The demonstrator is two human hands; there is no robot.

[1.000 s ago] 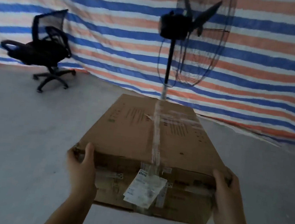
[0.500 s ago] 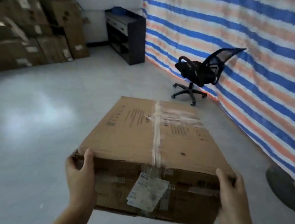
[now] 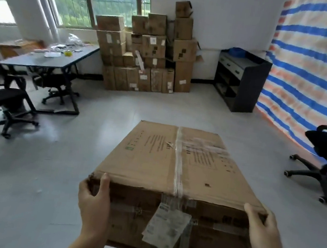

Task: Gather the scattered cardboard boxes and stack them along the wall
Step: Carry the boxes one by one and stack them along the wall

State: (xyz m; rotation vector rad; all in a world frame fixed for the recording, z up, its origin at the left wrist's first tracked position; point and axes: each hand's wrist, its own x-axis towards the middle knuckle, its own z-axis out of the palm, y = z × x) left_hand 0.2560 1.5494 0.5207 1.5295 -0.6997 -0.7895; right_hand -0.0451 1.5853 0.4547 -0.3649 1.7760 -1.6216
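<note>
Large cardboard box carried flat, clear of the floor, long side running away from the person. Left hand grips the near left corner, thumb on the top edge, fingers curled round the side. Right hand grips the near right corner the same way. Peeling label hangs on the near face between the hands. Grey floor below. Office chair at right; table far left. Stack of boxes against the far wall, black shelf to its right.
</note>
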